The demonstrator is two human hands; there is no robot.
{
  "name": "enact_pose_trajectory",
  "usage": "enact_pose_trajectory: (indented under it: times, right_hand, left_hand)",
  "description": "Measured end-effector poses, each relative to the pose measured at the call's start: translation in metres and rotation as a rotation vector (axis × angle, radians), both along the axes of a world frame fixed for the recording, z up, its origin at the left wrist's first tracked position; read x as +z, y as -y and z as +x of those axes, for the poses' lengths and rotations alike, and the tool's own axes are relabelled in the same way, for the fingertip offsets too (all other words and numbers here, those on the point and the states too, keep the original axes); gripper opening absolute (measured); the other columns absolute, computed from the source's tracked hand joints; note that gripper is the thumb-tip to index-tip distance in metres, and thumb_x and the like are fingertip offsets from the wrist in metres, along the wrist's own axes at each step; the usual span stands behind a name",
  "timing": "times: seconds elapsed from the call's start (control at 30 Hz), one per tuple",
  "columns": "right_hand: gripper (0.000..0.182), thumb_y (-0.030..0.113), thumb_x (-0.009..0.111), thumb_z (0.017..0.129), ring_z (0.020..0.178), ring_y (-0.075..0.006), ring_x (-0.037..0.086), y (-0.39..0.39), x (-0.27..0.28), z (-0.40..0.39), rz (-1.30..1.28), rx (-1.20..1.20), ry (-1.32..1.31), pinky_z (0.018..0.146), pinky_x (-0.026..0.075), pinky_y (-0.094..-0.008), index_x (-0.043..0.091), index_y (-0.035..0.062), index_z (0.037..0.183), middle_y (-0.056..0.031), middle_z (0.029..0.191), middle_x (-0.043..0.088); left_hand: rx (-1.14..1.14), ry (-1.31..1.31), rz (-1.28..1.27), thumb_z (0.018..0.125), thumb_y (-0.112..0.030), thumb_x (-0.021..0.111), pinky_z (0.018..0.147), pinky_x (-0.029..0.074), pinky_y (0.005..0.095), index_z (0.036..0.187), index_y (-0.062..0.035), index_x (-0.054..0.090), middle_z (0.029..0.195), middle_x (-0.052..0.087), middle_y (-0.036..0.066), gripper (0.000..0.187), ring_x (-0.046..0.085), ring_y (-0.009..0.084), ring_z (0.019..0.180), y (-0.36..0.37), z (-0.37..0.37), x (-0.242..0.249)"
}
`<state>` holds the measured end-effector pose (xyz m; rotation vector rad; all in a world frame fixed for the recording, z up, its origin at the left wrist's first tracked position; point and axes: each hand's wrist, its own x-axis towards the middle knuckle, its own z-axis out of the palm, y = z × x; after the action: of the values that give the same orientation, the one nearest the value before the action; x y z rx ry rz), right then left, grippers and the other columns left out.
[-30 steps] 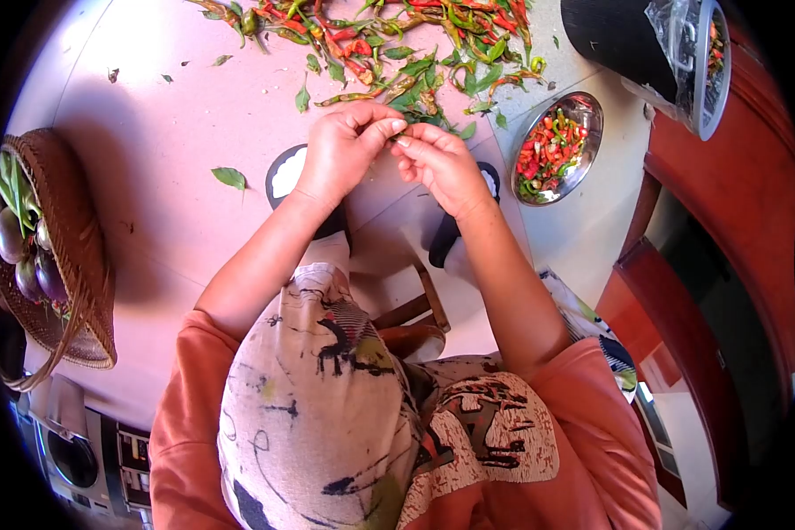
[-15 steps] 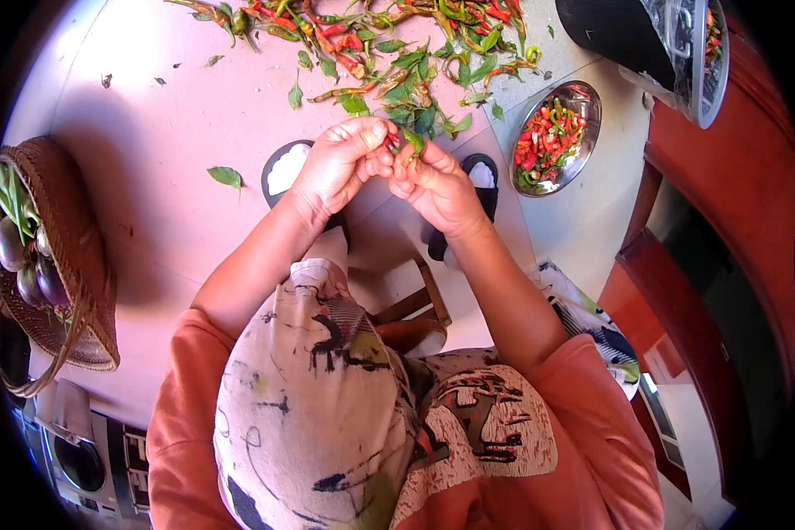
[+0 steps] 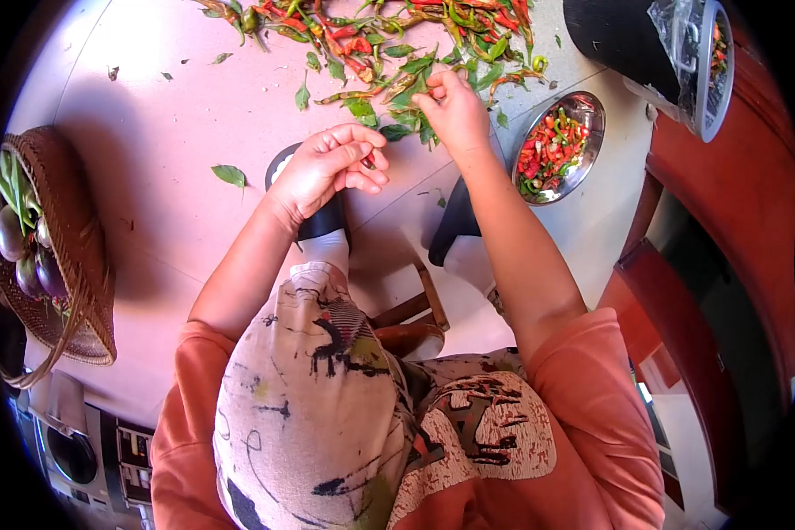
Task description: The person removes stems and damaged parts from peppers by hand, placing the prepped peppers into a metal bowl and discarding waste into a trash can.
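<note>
My left hand (image 3: 331, 170) is half curled above the floor, with a small piece of dark red chili pepper (image 3: 368, 162) held in its fingers. My right hand (image 3: 457, 115) reaches over the near edge of the chili pile, thumb and forefinger apart, nothing visible between them. Under and beyond it spreads a pile of red and green chili peppers (image 3: 359, 68) mixed with green leaves (image 3: 362, 110). To the right, an oval metal bowl (image 3: 597, 132) contains red and green chili pieces (image 3: 549, 152). A small green scrap (image 3: 441, 200) shows below my right hand.
On the left a woven basket (image 3: 84, 256) holds eggplants (image 3: 11, 233) and long green vegetables. A black bin (image 3: 623, 40) with a plastic liner lies tilted at upper right. Red wooden furniture (image 3: 680, 309) stands right. A single leaf (image 3: 229, 175) lies on the pink-lit floor.
My hands have come apart from where they met over the chili pepper. The right moved up and right to the pile's edge; the left shifted slightly left and down, keeping a red piece.
</note>
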<state>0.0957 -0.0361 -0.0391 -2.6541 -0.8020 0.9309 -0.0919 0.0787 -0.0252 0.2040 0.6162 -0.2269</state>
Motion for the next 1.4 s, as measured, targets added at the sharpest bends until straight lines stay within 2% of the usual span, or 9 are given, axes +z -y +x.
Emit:
enact_pose_trajectory:
  times: [0.07,0.13,0.2,0.27,0.63,0.83,1.03,1.27,1.4]
  right_hand:
    - [0.028,0.02,0.067,0.078,0.068,-0.0156,0.058,0.004,-0.006,0.001,-0.019,0.02,-0.015,0.061,0.046,-0.0272,0.059,0.0044,0.1,-0.0035,0.076,0.062]
    - [0.029,0.021,0.066,0.08,0.069,-0.0149,0.059,0.002,0.005,0.002,0.355,-0.514,-0.519,0.061,0.046,-0.0267,0.058,0.0021,0.101,-0.0037,0.081,0.064]
    - [0.028,0.018,0.059,0.085,0.078,-0.015,0.06,0.008,0.026,0.006,0.274,-0.638,-0.671,0.067,0.046,-0.0269,0.056,0.0002,0.106,-0.0069,0.093,0.064]
    - [0.024,0.013,0.051,0.089,0.083,-0.0125,0.057,0.011,0.038,0.005,0.555,-0.866,-1.094,0.069,0.043,-0.0241,0.054,0.0011,0.111,-0.0097,0.102,0.062]
    - [0.026,0.009,0.049,0.09,0.089,-0.0148,0.058,0.021,0.043,-0.019,0.606,-0.931,-1.181,0.074,0.046,-0.0273,0.052,0.0025,0.115,-0.0084,0.105,0.059]
    - [0.02,0.022,0.064,0.083,0.072,-0.0057,0.055,0.023,0.037,-0.047,0.364,-0.792,-0.823,0.062,0.04,-0.0197,0.058,0.0073,0.094,0.0003,0.086,0.062]
    - [0.019,0.023,0.063,0.083,0.07,-0.0049,0.054,0.022,0.039,-0.056,0.292,-0.725,-0.88,0.061,0.039,-0.0193,0.059,0.0073,0.093,0.0022,0.08,0.061]
    - [0.015,0.019,0.062,0.084,0.066,-0.0051,0.051,0.023,0.049,-0.049,0.364,-0.7,-0.892,0.058,0.041,-0.0194,0.059,0.0045,0.088,0.0005,0.077,0.06]
    - [0.014,0.018,0.062,0.084,0.064,-0.005,0.05,0.022,0.05,-0.041,0.374,-0.758,-0.991,0.058,0.04,-0.0191,0.06,0.0038,0.086,0.0004,0.076,0.059]
  left_hand:
    - [0.005,-0.011,0.014,0.09,-0.008,0.042,0.067,0.055,0.0292,0.104,0.0022,0.052,0.083,0.059,0.011,0.02,0.063,0.0203,0.075,-0.001,0.001,-0.001]
    - [0.032,0.018,-0.008,0.089,-0.008,0.041,0.067,0.054,0.0302,0.102,0.0026,0.053,0.083,0.059,0.011,0.021,0.062,0.0193,0.075,0.0,0.001,-0.006]
    - [0.029,0.007,-0.002,0.089,-0.009,0.041,0.067,0.054,0.0297,0.101,0.0027,0.054,0.082,0.059,0.011,0.021,0.061,0.0187,0.074,0.002,0.001,-0.008]
    - [0.015,0.004,0.007,0.088,-0.009,0.041,0.066,0.053,0.0292,0.1,0.0027,0.054,0.082,0.059,0.01,0.021,0.061,0.0181,0.073,0.003,0.005,-0.008]
    - [-0.065,-0.18,0.159,0.086,-0.015,0.058,0.057,0.047,0.0186,0.102,-0.003,0.059,0.074,0.058,-0.001,0.02,0.056,0.0069,0.061,0.008,0.011,-0.007]
    - [-0.183,-0.228,0.538,0.082,-0.015,0.065,0.057,0.041,0.0166,0.104,-0.0019,0.06,0.075,0.059,-0.003,0.026,0.049,0.0039,0.061,0.012,0.017,-0.003]
    - [-0.251,-0.176,0.705,0.081,-0.019,0.066,0.062,0.043,0.0192,0.103,-0.0018,0.063,0.074,0.06,-0.002,0.028,0.049,0.0038,0.065,0.021,0.012,-0.011]
    - [-0.266,-0.147,0.638,0.082,-0.02,0.064,0.055,0.04,0.0187,0.099,-0.0025,0.065,0.067,0.058,-0.003,0.024,0.046,0.0028,0.058,0.017,0.008,-0.008]
    - [-0.177,-0.165,0.21,0.084,-0.017,0.063,0.044,0.027,0.0187,0.095,-0.0027,0.063,0.068,0.054,-0.005,0.019,0.037,0.0028,0.049,0.011,0.008,0.0]
